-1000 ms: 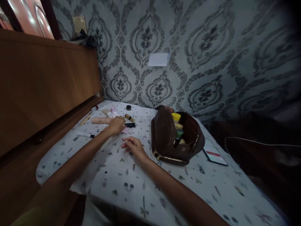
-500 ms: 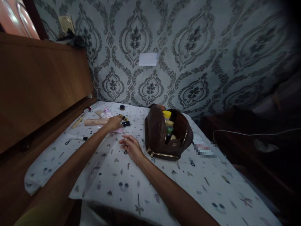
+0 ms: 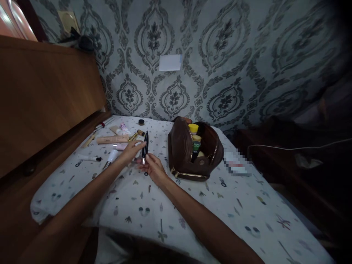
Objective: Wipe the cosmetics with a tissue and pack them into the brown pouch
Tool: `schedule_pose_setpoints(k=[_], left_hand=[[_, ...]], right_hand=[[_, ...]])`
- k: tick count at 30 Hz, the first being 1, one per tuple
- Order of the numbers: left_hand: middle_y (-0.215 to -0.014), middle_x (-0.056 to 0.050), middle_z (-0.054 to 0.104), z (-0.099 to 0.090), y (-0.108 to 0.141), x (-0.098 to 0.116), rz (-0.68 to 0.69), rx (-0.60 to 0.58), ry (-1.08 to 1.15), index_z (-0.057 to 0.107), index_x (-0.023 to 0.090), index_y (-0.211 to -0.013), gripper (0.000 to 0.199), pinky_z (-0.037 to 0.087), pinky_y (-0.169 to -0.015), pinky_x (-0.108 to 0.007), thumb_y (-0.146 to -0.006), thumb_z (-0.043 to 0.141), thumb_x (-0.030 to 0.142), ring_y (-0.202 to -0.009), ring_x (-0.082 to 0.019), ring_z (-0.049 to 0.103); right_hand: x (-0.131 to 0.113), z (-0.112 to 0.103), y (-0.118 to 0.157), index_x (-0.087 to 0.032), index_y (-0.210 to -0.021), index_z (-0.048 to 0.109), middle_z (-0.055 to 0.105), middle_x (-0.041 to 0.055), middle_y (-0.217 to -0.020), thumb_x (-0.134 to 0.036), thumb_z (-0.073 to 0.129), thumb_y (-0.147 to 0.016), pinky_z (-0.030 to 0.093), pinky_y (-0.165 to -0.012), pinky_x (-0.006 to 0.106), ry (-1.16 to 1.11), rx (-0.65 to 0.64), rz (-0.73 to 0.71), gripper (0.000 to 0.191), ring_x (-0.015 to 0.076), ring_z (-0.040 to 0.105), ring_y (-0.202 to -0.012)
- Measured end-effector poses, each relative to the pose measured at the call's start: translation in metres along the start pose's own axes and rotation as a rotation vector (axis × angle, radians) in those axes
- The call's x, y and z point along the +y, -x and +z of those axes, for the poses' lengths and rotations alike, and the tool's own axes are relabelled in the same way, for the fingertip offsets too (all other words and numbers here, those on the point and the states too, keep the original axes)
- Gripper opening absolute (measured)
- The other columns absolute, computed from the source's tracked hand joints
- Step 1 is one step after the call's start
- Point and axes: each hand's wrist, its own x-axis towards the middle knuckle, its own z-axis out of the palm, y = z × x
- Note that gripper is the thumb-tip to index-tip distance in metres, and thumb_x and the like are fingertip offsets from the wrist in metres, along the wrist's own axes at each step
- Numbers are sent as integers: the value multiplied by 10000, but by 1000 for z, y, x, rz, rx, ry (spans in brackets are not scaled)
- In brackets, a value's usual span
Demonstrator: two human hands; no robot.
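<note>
A slim black pen-like cosmetic with a silver end (image 3: 145, 150) is held upright between my two hands. My left hand (image 3: 132, 151) is closed on its left side, with the thumb against the black barrel. My right hand (image 3: 154, 167) is closed at its lower, silver end; some fingertips are hidden behind it. Under and beside my left hand lie a pale pink tube (image 3: 120, 146), a white tube with a silver cap (image 3: 111, 157) and gold-and-black small tubes (image 3: 140, 132). To the right of my hands stands an unzipped brown cosmetic bag (image 3: 180, 150) holding several containers, one with a yellow lid (image 3: 193, 128).
A long beige tube (image 3: 112, 139), a white tube with a black cap (image 3: 89, 158) and a small black jar (image 3: 141, 122) lie on the patterned cloth (image 3: 162, 205). A wooden cabinet (image 3: 49, 99) borders the left; the papered wall (image 3: 176, 33) rises behind. A blurred-out item (image 3: 237, 163) lies right.
My left hand has come back from the small items toward my right hand. The black pen-like cosmetic is now raised between them. My right hand has closed onto its lower end.
</note>
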Motion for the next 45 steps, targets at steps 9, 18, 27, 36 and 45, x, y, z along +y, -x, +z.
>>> schedule_pose_setpoints(k=[9, 18, 27, 36, 45], left_hand=[[-1045, -78, 732, 10, 31, 1, -192, 59, 28, 486, 246, -1364, 430, 531, -621, -301, -998, 405, 456, -856, -220, 700], [-1070, -50, 740, -39, 9, 3, -133, 169, -392, 613, 206, -1186, 348, 528, -735, -275, -1031, 366, 394, -938, -200, 686], [-1325, -287, 595, -181, -10, -37, -337, 367, -989, 619, 93, -1203, 361, 468, -963, -516, -875, 483, 156, -1251, -412, 557], [-1099, -286, 697, -201, -9, -60, -392, 328, -1113, 679, 92, -1052, 276, 504, -874, -464, -845, 532, 200, -1089, -403, 660], [-1005, -97, 748, -158, 15, -30, -215, 291, -782, 584, 150, -1268, 427, 540, -785, -327, -932, 428, 361, -913, -246, 707]], right_hand=[[6, 10, 8, -231, -789, 485, 578, -94, -542, -480, 772, -689, 301, -345, 196, 461, 126, -140, 393, 75, 446, -340], [9, 13, 13, -210, -785, 560, 522, -85, -536, -426, 745, -722, 351, -394, 204, 608, 117, -207, 292, 81, 466, -404], [4, 3, 1, -200, -936, 536, 665, -32, -639, -530, 813, -642, 381, -406, 198, 341, 270, -100, 522, 99, 558, -442], [5, 2, 1, -206, -938, 557, 673, -30, -658, -498, 804, -667, 409, -427, 212, 339, 237, -107, 469, 112, 592, -471], [8, -1, -1, -203, -980, 551, 681, -34, -675, -470, 808, -657, 431, -455, 212, 297, 255, -134, 492, 114, 617, -503]])
